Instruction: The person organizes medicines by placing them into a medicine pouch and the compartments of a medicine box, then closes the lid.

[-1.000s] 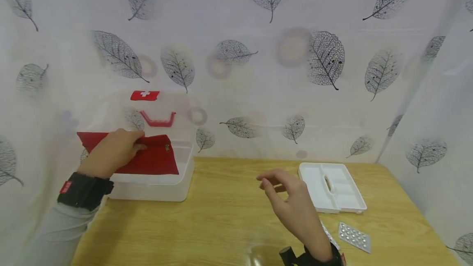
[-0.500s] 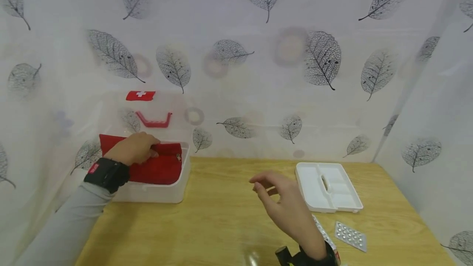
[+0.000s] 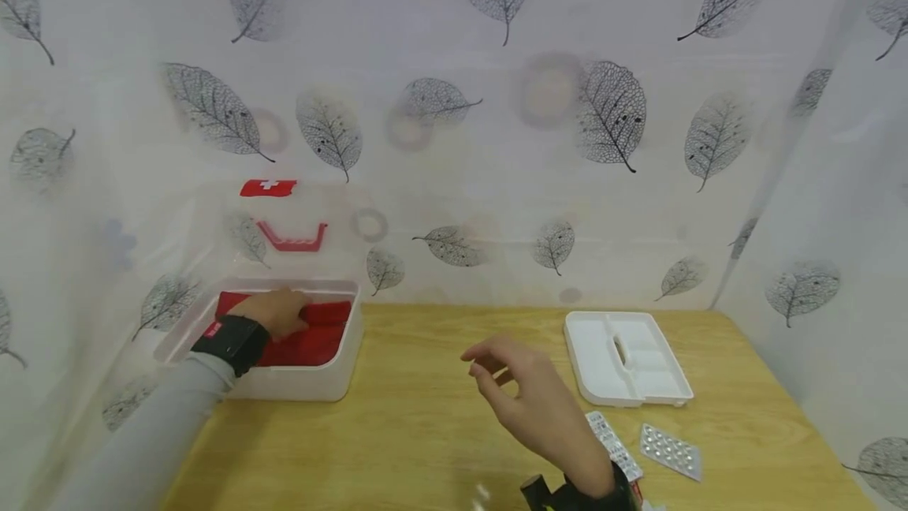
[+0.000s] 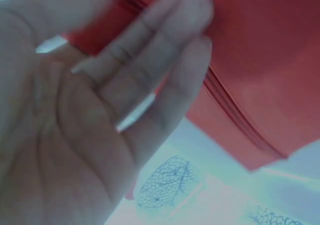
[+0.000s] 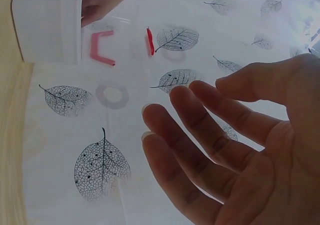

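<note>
My left hand point(image 3: 278, 311) reaches into a clear plastic box point(image 3: 298, 386) at the table's left rear and lies with straight fingers on a red zip pouch point(image 3: 322, 331) inside it. In the left wrist view the fingers point(image 4: 165, 45) lie flat against the red pouch point(image 4: 265, 60). The box's clear lid point(image 3: 291, 219), with a red handle and a red cross label, stands open against the wall. My right hand point(image 3: 514, 393) hovers over the middle of the table with relaxed, spread fingers and holds nothing; the right wrist view shows the same empty hand point(image 5: 215, 150).
A white divided tray point(image 3: 667, 393) lies at the right rear of the wooden table point(image 3: 397, 448). Two silver blister packs point(image 3: 670, 452) lie in front of it, near my right wrist. Leaf-patterned curtain walls close in the back and both sides.
My left hand has pushed the red pouch from above the box's rim down into the box. My right hand drifted slightly left and lower.
</note>
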{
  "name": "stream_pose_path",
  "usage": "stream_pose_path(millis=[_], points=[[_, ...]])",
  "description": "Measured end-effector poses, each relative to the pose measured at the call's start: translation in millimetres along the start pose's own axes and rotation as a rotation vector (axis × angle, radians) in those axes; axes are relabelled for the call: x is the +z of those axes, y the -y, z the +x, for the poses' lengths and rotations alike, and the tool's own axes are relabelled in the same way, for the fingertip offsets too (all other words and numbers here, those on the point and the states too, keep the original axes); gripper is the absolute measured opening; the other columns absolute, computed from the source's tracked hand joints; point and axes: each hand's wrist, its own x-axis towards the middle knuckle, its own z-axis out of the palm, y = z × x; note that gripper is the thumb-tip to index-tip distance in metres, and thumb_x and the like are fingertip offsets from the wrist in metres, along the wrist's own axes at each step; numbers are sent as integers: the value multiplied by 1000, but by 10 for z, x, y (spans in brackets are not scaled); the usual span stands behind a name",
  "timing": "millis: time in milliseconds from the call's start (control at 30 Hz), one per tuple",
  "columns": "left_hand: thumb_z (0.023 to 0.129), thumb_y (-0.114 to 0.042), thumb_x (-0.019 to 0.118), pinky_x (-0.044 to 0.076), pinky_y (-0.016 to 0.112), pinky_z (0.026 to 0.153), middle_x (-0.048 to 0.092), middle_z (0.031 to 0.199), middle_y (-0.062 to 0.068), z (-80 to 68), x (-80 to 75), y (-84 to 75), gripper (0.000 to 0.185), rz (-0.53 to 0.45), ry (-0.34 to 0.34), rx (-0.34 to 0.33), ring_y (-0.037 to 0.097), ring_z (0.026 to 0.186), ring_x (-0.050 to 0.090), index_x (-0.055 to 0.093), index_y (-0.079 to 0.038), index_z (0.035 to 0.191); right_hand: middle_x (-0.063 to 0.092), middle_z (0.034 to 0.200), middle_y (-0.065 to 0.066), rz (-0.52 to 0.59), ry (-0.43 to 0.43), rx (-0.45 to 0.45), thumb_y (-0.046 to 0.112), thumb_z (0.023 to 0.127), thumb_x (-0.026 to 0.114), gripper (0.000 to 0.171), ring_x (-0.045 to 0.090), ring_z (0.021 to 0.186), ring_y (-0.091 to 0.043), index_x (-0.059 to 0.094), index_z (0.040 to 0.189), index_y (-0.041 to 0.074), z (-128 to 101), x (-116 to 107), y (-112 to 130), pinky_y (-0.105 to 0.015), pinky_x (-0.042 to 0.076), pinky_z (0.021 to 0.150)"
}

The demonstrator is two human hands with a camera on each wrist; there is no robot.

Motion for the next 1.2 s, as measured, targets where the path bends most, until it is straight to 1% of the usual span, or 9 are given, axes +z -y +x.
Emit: stream_pose_path(millis=[67, 300, 433, 567, 733, 833, 900, 1033, 1200], points=[[88, -20, 79, 47, 33, 61, 59, 79, 4, 43, 36, -18, 34, 9, 0, -2, 20, 66, 59, 65, -11, 118, 71, 103, 10, -24, 0, 24, 14, 100, 64, 16, 67, 91, -5, 71, 112, 20, 3, 9, -28, -27, 57, 77], [73, -36, 91, 45, 60, 93, 59, 113, 4, 69, 58, -69, 63, 213, -200, 108, 30, 108, 52, 62, -24, 127, 71, 102, 7, -116, -9, 97, 12, 98, 66, 15, 67, 93, -9, 71, 111, 18, 81, 98, -230, -34, 56, 83], [80, -45, 83, 42, 65, 97, 56, 120, 8, -5, 46, -108, 64, 250, -140, 117, 34, 114, 50, 60, -25, 136, 72, 105, 2, -167, 10, 165, 12, 97, 66, 14, 67, 98, -15, 71, 110, 17, 107, 161, -417, -40, 54, 87], [94, -34, 69, 42, 65, 99, 56, 121, 17, -161, 32, -247, 54, 123, -129, 118, 38, 111, 50, 56, -9, 141, 70, 112, -2, -235, 2, 276, 17, 97, 65, 15, 66, 105, -21, 71, 112, 15, 35, 114, -633, -45, 53, 91], [96, -23, 67, 46, 63, 100, 65, 122, 23, -409, 89, -679, 46, 90, -442, 200, 41, 114, 60, 59, 3, 133, 66, 118, -10, -309, -90, 385, 16, 97, 64, 21, 62, 112, -30, 70, 117, 11, -180, -230, -912, -50, 50, 94], [92, -19, 72, 44, 61, 104, 65, 125, 21, -464, 237, -1027, 41, 109, -687, 320, 41, 123, 57, 63, 2, 126, 62, 122, -19, -373, -145, 447, 15, 96, 63, 26, 59, 115, -39, 69, 120, 5, -335, -533, -1108, -56, 48, 95], [91, -17, 71, 43, 57, 107, 64, 128, 20, -462, 371, -1276, 37, 101, -787, 423, 39, 129, 54, 64, 0, 124, 57, 125, -27, -410, -161, 503, 15, 96, 62, 31, 56, 117, -46, 67, 123, 1, -460, -727, -1253, -60, 47, 93], [91, -22, 70, 49, 49, 103, 63, 131, 12, -396, 724, -1812, 42, 64, -784, 545, 30, 126, 57, 63, -8, 130, 44, 135, -38, -412, -125, 656, 17, 96, 59, 46, 45, 124, -57, 54, 135, -7, -724, -1060, -1535, -68, 43, 94], [96, -35, 67, 56, 43, 93, 59, 139, 10, -174, 1274, -2421, 53, 16, -566, 586, 26, 123, 60, 53, -17, 144, 38, 137, -44, -391, -104, 750, 19, 99, 57, 62, 46, 121, -59, 34, 147, -14, -950, -1283, -1810, -67, 44, 93]])
